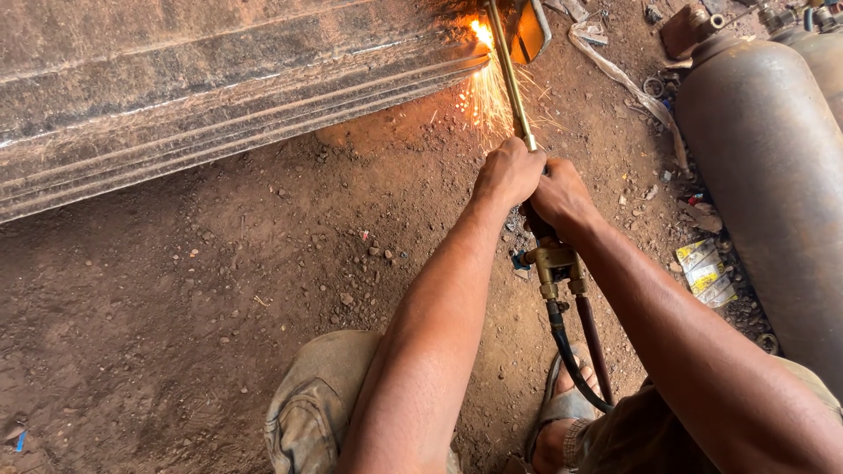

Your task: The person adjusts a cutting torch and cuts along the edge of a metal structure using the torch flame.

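Note:
A brass cutting torch (512, 88) runs from my hands up to a large grey ribbed metal beam (202, 96) lying on the dirt. Its tip burns at the beam's right end, where a bright flame (480, 33) throws orange sparks onto the ground. My left hand (507, 173) grips the torch tube just above the handle. Right beside it, touching, my right hand (559, 197) is closed around the handle. Below the hands the brass valve block (556, 263) shows, with a black hose and a red hose (594, 347) trailing back toward me.
A tall rusty gas cylinder (768, 175) lies along the right edge, a second one behind it. Crumpled wrappers (705, 271) and scrap litter the dirt beside it. My knee (316, 404) and sandalled foot (562, 417) are at the bottom.

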